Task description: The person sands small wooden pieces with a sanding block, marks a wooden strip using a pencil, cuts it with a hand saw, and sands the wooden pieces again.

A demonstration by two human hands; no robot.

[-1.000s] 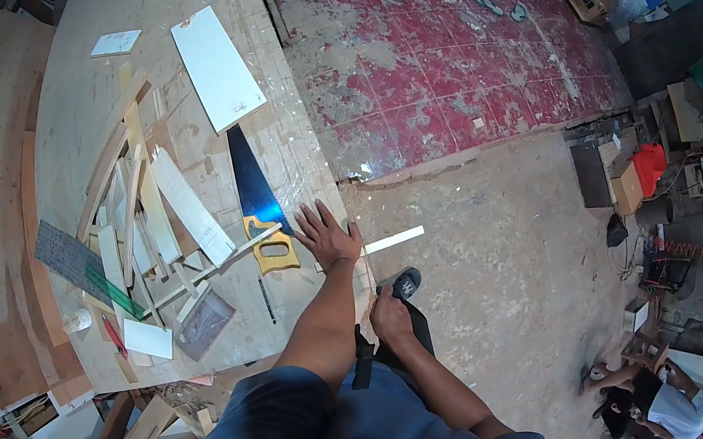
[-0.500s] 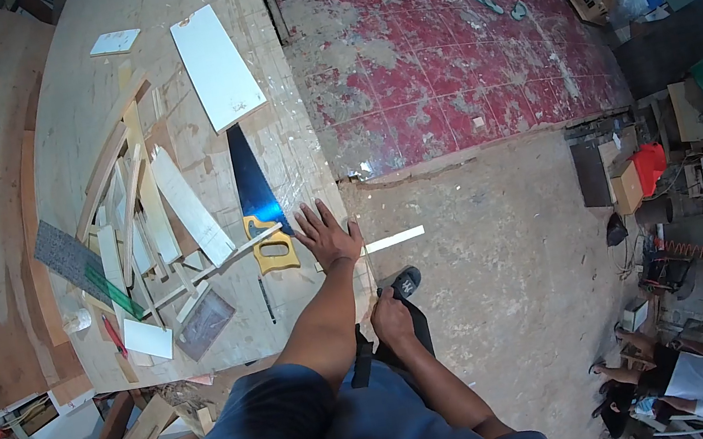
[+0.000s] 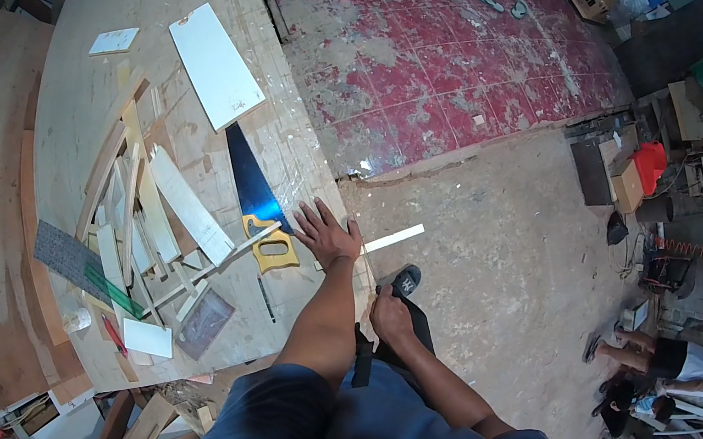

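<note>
My left hand (image 3: 329, 234) lies flat with spread fingers at the edge of the wooden worktable (image 3: 284, 152), pressing on a narrow white strip (image 3: 395, 238) that juts out past the edge. Below it, my right hand (image 3: 390, 316) is closed in a fist around a thin tool, of which only a narrow line running up toward the strip shows; its kind is hidden. Beside my left fingers lies a handsaw (image 3: 274, 253) with a yellow handle and dark blade. A thin wooden stick (image 3: 228, 260) crosses its handle, and a dark pencil-like stick (image 3: 266, 299) lies nearby.
Wood offcuts (image 3: 128, 220) are heaped on the table's left, near red-handled pliers (image 3: 114, 336). A white board (image 3: 217, 67) lies beyond the saw. Red tiled floor (image 3: 433, 38) is at the upper right. Another person (image 3: 687, 363) is at the lower right, among clutter.
My hands, the strip and the saw look almost unchanged. At the lower right, the other person's legs have shifted.
</note>
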